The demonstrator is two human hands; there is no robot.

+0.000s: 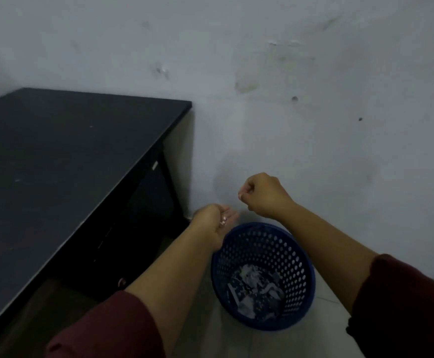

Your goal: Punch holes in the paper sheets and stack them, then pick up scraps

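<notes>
My left hand [217,222] is held palm up over the far left rim of a blue perforated waste basket [298,257]. A few tiny white paper scraps [223,223] lie in its cupped palm, and its fingers are relaxed. My right hand [261,195] hovers above the basket's far rim, a little higher than the left. Its fingers are curled, with thumb and forefinger pinched together on what looks like a small pale scrap. Torn paper pieces [252,288] lie in the bottom of the basket.
A black table [55,156] fills the left side, its right edge close to my left forearm, with dark legs and a drawer knob [121,282] beneath. The basket stands on pale floor tiles [236,339] against a stained white wall [314,112].
</notes>
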